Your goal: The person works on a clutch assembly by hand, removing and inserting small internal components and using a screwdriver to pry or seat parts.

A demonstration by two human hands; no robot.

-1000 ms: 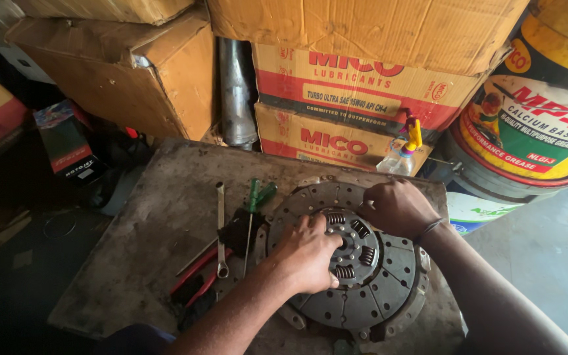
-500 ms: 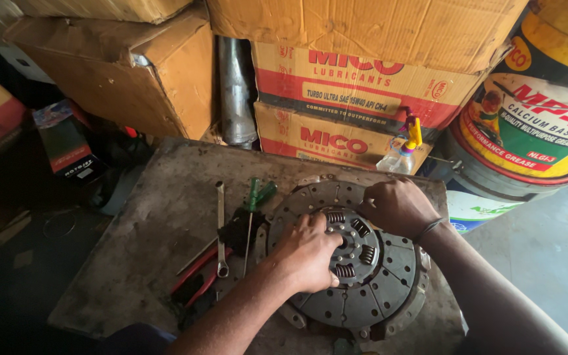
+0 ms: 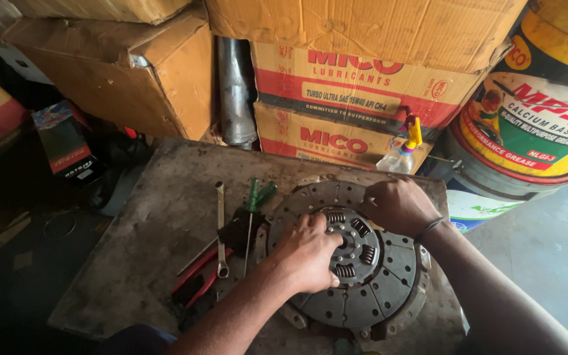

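Observation:
A round grey clutch disc [image 3: 376, 289] with coil springs around its hub lies flat on a worn grey slab [image 3: 146, 236]. My left hand [image 3: 307, 253] rests on the disc's left side, fingers curled at the hub. At the disc's far edge, my right hand [image 3: 397, 207] is closed over the rim. Whether either hand holds a small part is hidden by the fingers.
Left of the disc lie a steel spanner [image 3: 220, 227], a green-handled screwdriver [image 3: 252, 197] and red-handled pliers [image 3: 198, 276]. Cardboard boxes [image 3: 336, 105] are stacked behind, with a metal pipe [image 3: 235, 92] between them. A squeeze bottle [image 3: 402, 154] and a large grease pail [image 3: 527, 125] stand at the right.

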